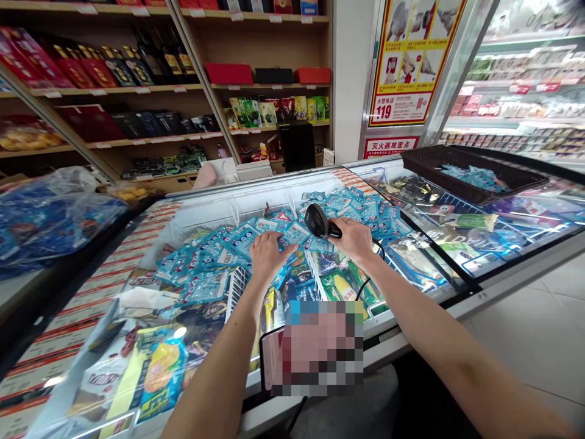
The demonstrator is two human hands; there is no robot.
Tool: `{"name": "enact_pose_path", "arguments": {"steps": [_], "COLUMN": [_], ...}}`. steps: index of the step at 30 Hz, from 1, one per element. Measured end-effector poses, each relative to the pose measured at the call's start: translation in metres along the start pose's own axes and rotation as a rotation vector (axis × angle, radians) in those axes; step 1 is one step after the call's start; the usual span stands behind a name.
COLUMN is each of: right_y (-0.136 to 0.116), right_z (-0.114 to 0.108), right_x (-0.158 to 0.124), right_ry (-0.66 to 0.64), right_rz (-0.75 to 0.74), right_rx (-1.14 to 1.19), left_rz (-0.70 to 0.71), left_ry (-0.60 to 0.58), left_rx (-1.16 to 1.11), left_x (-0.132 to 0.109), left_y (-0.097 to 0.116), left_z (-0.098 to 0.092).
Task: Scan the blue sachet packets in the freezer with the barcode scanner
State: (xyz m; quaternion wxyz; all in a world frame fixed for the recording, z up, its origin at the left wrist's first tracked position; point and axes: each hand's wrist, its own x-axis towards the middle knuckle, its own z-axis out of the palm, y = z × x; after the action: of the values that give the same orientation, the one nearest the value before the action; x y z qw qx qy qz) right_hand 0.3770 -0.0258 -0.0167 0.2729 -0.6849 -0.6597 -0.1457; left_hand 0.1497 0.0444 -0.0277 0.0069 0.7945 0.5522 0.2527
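My right hand (353, 238) is closed around the handle of a black barcode scanner (316, 221), its head tilted over a spread of small light-blue packets (223, 247). A dark cable runs down from the handle. To the left of the scanner, my left hand (266, 255) rests on or just over the packets, thumb stretched out and fingers apart. Whether a fingertip touches a particular packet cannot be made out. The packets lie in an overlapping heap across the glass top of a chest freezer (274, 198).
Through the glass show wire baskets and wrapped ice creams (164, 366). A brown tray (470, 174) holding more blue packets stands at the back right. Near my body is a phone (270, 360), partly pixelated. A blue plastic-wrapped bundle (50, 213) lies left; stocked shelves (132, 91) stand behind.
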Motion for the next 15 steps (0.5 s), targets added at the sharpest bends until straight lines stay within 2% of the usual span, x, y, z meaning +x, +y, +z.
{"name": "enact_pose_path", "arguments": {"steps": [3,7,12,15], "right_y": [0.0000,-0.0002,-0.0011,-0.0026], "right_z": [-0.0013,-0.0038,-0.0053,-0.0045], "right_x": [0.0006,0.0016,0.0022,0.0017], "right_ry": [0.007,0.022,0.047,0.014], "right_rz": [-0.004,-0.039,-0.141,-0.201], "right_rx": [0.012,0.045,0.107,0.123], "left_rz": [-0.053,-0.048,-0.053,-0.052], "left_ry": [0.031,0.094,0.113,0.101], "left_rx": [-0.149,-0.332,-0.409,-0.426], "left_x": [0.0026,0.0022,0.0023,0.0019], "left_y": [-0.0060,-0.0103,-0.0113,-0.0105], "left_z": [-0.0028,-0.0051,-0.0059,-0.0063]}}
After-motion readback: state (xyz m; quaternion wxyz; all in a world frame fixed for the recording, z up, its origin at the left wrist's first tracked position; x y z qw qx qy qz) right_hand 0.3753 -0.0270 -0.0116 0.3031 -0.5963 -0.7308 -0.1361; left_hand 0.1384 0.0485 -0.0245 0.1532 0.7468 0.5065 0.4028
